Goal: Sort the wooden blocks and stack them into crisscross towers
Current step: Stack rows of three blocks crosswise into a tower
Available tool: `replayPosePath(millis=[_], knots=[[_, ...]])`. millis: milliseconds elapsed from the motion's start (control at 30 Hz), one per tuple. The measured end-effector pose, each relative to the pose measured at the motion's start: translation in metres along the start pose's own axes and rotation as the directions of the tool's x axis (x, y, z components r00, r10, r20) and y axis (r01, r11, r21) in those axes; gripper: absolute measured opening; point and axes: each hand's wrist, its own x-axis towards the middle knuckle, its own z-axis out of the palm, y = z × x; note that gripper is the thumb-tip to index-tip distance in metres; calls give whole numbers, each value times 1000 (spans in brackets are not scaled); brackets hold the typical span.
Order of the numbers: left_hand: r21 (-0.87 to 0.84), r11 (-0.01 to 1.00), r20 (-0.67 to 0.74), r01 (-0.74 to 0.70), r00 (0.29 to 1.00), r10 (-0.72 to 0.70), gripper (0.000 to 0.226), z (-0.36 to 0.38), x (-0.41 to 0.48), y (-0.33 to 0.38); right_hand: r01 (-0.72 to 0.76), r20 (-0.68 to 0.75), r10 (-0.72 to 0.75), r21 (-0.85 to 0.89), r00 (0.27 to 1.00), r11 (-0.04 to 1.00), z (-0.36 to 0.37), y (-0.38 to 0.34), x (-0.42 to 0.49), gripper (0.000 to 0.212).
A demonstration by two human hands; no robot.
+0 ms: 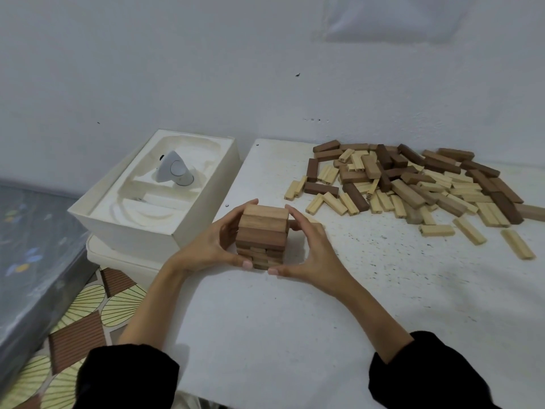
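Observation:
A short crisscross tower of mid-brown wooden blocks (pixel 262 236) stands near the left side of the white table (pixel 295 314). My left hand (pixel 215 243) cups its left side, fingers curled round the top and thumb at the base. My right hand (pixel 309 246) cups its right side the same way, thumb tip touching the table at the tower's foot. A loose pile of blocks (pixel 418 181) in pale, mid-brown and dark-brown wood lies at the back right of the table.
An open white box (pixel 206 202) holding a white device (pixel 175 171) sits left of the table on a white stand. A grey mattress (pixel 32 252) and patterned floor (pixel 85 314) lie further left. A white wall stands behind.

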Motion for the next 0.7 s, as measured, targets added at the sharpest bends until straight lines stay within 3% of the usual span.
replayPosePath(millis=[267,700], knots=[[56,998,-32,-17,999,19,101,2,2,-1,72,-61,-74,-38,995,997,11,4,3,94],[37,999,-31,-27,999,28,106,3,2,-2,61,-93,-66,-59,993,996,11,2,3,101]])
